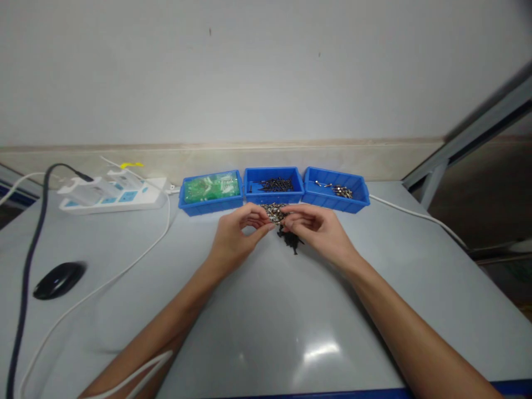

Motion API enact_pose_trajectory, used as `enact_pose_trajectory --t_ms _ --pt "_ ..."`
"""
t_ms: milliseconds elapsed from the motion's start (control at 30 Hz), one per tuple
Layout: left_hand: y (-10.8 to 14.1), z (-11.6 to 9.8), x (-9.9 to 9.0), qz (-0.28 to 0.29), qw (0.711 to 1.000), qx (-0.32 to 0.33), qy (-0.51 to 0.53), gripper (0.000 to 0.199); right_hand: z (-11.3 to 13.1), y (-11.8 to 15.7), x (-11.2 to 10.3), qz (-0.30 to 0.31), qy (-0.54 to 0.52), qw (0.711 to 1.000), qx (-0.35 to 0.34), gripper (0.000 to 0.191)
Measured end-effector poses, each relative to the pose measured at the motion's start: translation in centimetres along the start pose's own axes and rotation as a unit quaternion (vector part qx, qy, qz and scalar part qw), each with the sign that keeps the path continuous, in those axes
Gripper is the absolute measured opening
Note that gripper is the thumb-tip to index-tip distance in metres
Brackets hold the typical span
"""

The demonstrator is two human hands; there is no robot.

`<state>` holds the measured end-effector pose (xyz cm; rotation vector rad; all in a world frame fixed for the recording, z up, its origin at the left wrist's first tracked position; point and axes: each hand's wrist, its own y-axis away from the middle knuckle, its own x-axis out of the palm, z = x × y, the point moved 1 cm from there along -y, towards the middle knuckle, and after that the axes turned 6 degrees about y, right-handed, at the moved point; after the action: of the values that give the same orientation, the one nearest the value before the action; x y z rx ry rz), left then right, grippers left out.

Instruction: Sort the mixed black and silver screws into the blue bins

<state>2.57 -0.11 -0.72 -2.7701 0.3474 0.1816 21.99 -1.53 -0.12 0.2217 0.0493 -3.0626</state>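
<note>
My left hand (239,233) is closed in a pinch, with thumb and index fingertips meeting over a small pile of shiny metal hardware (272,209). Facing it, my right hand (322,227) is also pinched, its fingers curled. The fingertips of both hands nearly touch. Something small and shiny shows between them, too small to name. Just below the right fingertips lies a heap of black screws (291,239) on the grey table (266,310). The right hand partly covers both piles.
Three blue bins line the wall: a left bin (211,209) with green-and-clear plastic packets, a middle bin (273,197) with dark screws, and a right bin (336,203) with shiny metal screws. A power strip (116,202), cables and a black mouse (59,280) are on the left.
</note>
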Motion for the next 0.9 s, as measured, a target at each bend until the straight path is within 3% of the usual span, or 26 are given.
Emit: enact_pose_trajectory --t_ms 100,233,333,400,500,567,667,900 --pt "0.1 -0.1 0.2 0.003 1.0 -0.008 0.029 0.017 0.0 0.2 0.4 0.074 -0.046 0.995 0.04 0.025" --pt "0.1 -0.2 0.1 0.021 1.0 0.006 0.009 0.016 -0.1 0.3 0.4 0.067 -0.082 0.992 0.074 0.023" --pt "0.0 0.4 -0.4 0.035 0.986 0.073 -0.142 0.015 -0.4 -0.1 -0.1 -0.026 -0.071 0.995 0.06 0.018" --pt "-0.1 1.3 -0.7 0.054 0.952 0.132 -0.272 0.021 -0.5 -0.4 -0.6 -0.138 -0.072 0.988 0.017 0.015" --pt "-0.2 3.0 -1.0 0.087 0.906 0.145 -0.388 0.037 -0.6 -0.8 -1.5 -0.277 -0.092 0.955 -0.051 0.02" --pt "-0.2 3.9 -1.0 0.103 0.889 0.146 -0.42 0.041 -0.7 -0.9 -1.9 -0.315 -0.099 0.941 -0.072 0.027" --pt "-0.3 4.2 -1.1 0.106 0.883 0.143 -0.435 0.036 -0.7 -0.9 -2.1 -0.308 -0.088 0.945 -0.066 0.03" --pt "-0.3 3.0 -1.8 0.078 0.902 0.118 -0.407 0.014 -0.6 -0.7 -1.9 -0.261 -0.06 0.962 -0.054 0.032"
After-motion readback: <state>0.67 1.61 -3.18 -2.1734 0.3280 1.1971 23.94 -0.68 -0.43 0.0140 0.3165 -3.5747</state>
